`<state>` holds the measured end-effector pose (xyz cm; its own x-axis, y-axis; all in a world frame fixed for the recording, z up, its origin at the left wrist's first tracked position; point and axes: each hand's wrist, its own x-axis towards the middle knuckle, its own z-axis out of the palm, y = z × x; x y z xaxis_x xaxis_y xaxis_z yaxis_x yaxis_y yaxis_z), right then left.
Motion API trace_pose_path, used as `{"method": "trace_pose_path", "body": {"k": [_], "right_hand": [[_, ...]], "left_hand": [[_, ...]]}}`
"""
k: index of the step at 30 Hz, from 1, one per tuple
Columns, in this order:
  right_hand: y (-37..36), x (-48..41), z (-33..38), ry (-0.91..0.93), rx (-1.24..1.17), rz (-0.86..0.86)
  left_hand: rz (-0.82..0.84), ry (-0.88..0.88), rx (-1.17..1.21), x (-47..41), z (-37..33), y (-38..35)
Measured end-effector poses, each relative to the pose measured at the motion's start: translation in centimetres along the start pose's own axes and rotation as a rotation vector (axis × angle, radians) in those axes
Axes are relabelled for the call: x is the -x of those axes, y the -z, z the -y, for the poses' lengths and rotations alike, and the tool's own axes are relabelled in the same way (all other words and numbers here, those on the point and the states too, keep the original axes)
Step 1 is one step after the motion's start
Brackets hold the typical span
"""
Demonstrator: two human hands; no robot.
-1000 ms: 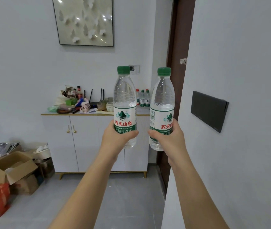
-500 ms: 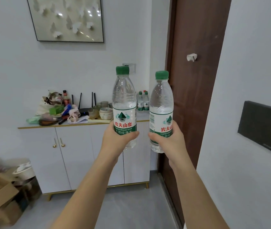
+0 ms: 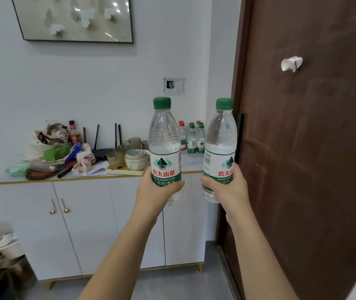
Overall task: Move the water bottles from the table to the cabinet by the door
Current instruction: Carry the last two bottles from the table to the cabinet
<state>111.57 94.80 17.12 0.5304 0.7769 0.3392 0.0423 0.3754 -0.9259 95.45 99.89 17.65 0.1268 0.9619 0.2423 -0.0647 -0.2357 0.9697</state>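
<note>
My left hand (image 3: pixel 155 191) grips one clear water bottle (image 3: pixel 164 144) with a green cap and green label, held upright. Beside it, my right hand (image 3: pixel 226 189) grips a second, matching bottle (image 3: pixel 220 144), also upright. Both are held out in front of me at chest height. Ahead stands the white cabinet (image 3: pixel 86 224) with gold knobs, next to the brown door (image 3: pixel 307 137). Several small water bottles (image 3: pixel 194 139) with green and red caps stand at the right end of the cabinet top.
The left and middle of the cabinet top hold clutter: bags, a router (image 3: pixel 103 148) with antennas, stacked bowls (image 3: pixel 135 159) on a tray. A framed picture (image 3: pixel 75 18) hangs above. Cardboard boxes and a white container (image 3: pixel 8 245) sit on the floor at the left.
I have walked closer to the cabinet, which now looks larger and nearer. The door fills more of the right side. Both hands still hold their bottles the same way.
</note>
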Motion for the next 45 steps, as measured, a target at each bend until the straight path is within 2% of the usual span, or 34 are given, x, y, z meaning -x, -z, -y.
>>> {"method": "trace_pose_path", "body": {"k": [8,17,33,45], "right_hand": [[-2.7,-12.7,-4.1,0.043,0.041,0.009],[-5.0,-21.6,-11.1,-0.009,0.085,0.01],[-12.1,-43.4,-29.1,-0.12,0.228,-0.104],[-11.5,-48.8,-39.4,-0.25,0.27,-0.023]], "left_hand": [[-0.017,-0.041,-0.026,-12.7,2.9,-2.5],[-0.037,0.006,-0.025,-22.2,8.4,-3.9],[0.021,0.139,-0.102,-48.7,24.9,-8.6],[0.014,0.253,-0.179,-53.9,34.0,-11.6]]}}
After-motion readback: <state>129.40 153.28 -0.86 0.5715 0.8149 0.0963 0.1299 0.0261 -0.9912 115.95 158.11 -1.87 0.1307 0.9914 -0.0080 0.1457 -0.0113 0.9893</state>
